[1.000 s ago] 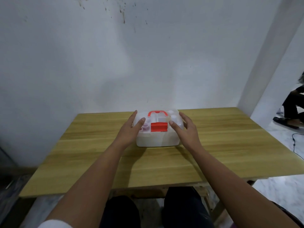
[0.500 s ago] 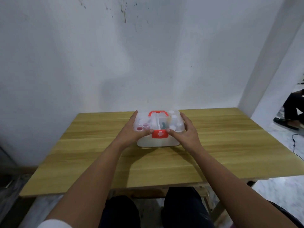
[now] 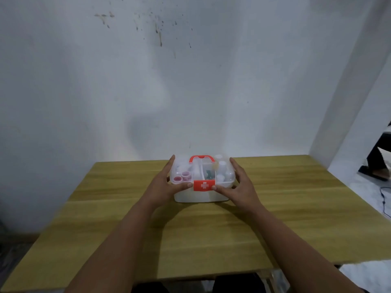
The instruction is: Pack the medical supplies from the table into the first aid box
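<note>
- At the near edge of the view, dark trouser legs (image 3: 234, 284) show below the front rim of a rectangular light-wood table (image 3: 211, 240) with a lengthwise plank grain.
- Both bare forearms reach forward over the tabletop, converging on the middle of its far half.
- The left hand (image 3: 163, 185) lies against the left end of the box, fingers extended along the side and thumb pressed on the front edge just left of the latch; it grips the box between thumb and fingers.
- The right hand (image 3: 241, 186) mirrors it at the right end, thumb tip touching the front just right of the latch, fingers spread along the side.
- The white plastic first aid box with a clear domed lid (image 3: 201, 195) rests flat on the table, lid down.
- A red latch with a white cross (image 3: 204, 185) sits centred on the front; a red handle (image 3: 202, 158) lies on top.
- Through the lid, pink-rimmed rolls (image 3: 182, 176) show left, white bottles (image 3: 222, 168) right.
- Behind stands a white plastered wall (image 3: 190, 81) with brown specks near the top.
- At far right, a dark-clothed person's leg (image 3: 378, 159) shows on a pale floor.
</note>
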The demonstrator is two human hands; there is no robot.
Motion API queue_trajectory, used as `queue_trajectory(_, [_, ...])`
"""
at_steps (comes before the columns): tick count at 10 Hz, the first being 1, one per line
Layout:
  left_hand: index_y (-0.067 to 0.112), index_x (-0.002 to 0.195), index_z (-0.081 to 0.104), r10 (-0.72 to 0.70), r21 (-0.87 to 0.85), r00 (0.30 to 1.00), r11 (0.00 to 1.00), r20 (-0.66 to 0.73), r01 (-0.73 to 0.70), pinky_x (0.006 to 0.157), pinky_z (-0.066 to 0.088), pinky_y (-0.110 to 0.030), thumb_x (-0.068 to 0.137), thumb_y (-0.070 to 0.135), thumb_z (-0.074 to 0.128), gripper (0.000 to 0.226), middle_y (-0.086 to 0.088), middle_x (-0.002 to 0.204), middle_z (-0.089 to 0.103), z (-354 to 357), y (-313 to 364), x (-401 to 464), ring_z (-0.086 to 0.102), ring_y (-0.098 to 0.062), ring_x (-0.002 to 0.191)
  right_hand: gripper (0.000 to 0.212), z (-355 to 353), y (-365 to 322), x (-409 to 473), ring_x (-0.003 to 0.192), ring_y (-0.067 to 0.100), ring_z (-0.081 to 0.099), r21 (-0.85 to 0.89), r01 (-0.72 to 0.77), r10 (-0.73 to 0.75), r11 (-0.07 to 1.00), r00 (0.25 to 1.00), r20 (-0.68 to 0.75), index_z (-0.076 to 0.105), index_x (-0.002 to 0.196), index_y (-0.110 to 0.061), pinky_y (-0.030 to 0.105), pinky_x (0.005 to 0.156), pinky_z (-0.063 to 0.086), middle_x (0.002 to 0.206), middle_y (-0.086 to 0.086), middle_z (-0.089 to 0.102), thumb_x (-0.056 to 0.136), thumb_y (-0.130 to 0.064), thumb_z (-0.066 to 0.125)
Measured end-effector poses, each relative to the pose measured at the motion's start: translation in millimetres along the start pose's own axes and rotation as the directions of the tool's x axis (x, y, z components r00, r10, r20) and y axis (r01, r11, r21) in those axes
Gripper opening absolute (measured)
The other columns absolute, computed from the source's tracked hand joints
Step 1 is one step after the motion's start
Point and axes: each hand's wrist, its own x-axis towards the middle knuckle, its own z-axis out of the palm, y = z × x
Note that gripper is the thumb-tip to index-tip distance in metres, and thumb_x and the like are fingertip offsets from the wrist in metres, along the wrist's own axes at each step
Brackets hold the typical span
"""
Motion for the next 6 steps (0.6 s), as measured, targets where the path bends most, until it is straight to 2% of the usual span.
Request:
queue_trajectory(1, [0.042, 0.166, 0.018, -0.016, -0.014, 1.0, 1.0, -0.007, 0.016, 0.093, 0.053, -0.027, 0.07, 0.053, 0.089, 0.12, 0.015, 0.151, 0.046, -4, -2, 21, 0.051, -0.015, 0.128, 0.112, 4, 4, 22, 0.136, 0.008, 0.049, 0.022, -0.001, 0.001, 1.0, 1.0, 0.014, 0.034, 0.159, -0.037, 0.037, 0.103, 0.056, 0.149, -0.021, 0.046, 0.066, -0.044, 0.096])
queue_trajectory(2, [0.041, 0.167, 0.018, -0.039, -0.001, 0.999, 0.999, -0.007, 0.039, 0.102, 0.054, -0.04, 0.056, 0.07, 0.086, 0.133, 0.007, 0.163, 0.043, -7, -2, 42, 0.053, -0.021, 0.133, 0.112, 7, 7, 44, 0.132, 0.008, 0.05, 0.01, -0.013, 0.013, 1.0, 0.999, 0.035, 0.031, 0.159, -0.037, 0.032, 0.099, 0.057, 0.143, -0.024, 0.045, 0.068, -0.043, 0.095])
queue_trajectory(3, [0.035, 0.168, 0.017, -0.059, 0.04, 0.998, 0.997, -0.01, 0.059, 0.105, 0.052, -0.043, 0.06, 0.067, 0.085, 0.132, 0.002, 0.166, 0.04, -11, -1, 66, 0.05, -0.025, 0.14, 0.113, 9, 10, 66, 0.129, 0.007, 0.05, -0.01, -0.043, 0.044, 0.999, 0.997, 0.056, 0.029, 0.16, -0.037, 0.031, 0.099, 0.057, 0.143, -0.023, 0.047, 0.067, -0.044, 0.094])
queue_trajectory(4, [0.033, 0.168, 0.018, -0.084, 0.066, 0.996, 0.994, -0.023, 0.085, 0.103, 0.055, -0.046, 0.054, 0.076, 0.084, 0.139, 0.001, 0.162, 0.046, -15, 0, 82, 0.053, -0.028, 0.138, 0.115, 7, 14, 84, 0.14, 0.014, 0.047, -0.116, -0.037, 0.046, 0.993, 0.996, 0.072, 0.027, 0.161, -0.038, 0.045, 0.109, 0.052, 0.159, -0.014, 0.041, 0.066, -0.057, 0.09])
queue_trajectory(5, [0.033, 0.168, 0.021, -0.096, 0.033, 0.994, 0.995, -0.055, 0.098, 0.102, 0.056, -0.047, 0.049, 0.079, 0.086, 0.143, 0.0, 0.157, 0.053, -14, -3, 92, 0.057, -0.025, 0.133, 0.109, 4, 22, 98, 0.145, 0.017, 0.043, -0.161, -0.036, 0.053, 0.986, 0.993, 0.108, 0.023, 0.162, -0.038, 0.047, 0.114, 0.047, 0.164, -0.01, 0.036, 0.075, -0.048, 0.088])
queue_trajectory(6, [0.031, 0.168, 0.021, -0.072, 0.028, 0.988, 0.997, -0.138, 0.077, 0.104, 0.055, -0.045, 0.074, 0.05, 0.09, 0.118, -0.004, 0.159, 0.051, -3, 1, 92, 0.056, -0.026, 0.136, 0.113, 3, 17, 103, 0.152, 0.019, 0.034, -0.202, -0.006, 0.031, 0.979, 0.992, 0.121, 0.016, 0.164, -0.034, 0.04, 0.12, 0.037, 0.168, -0.006, 0.03, 0.078, -0.04, 0.088])
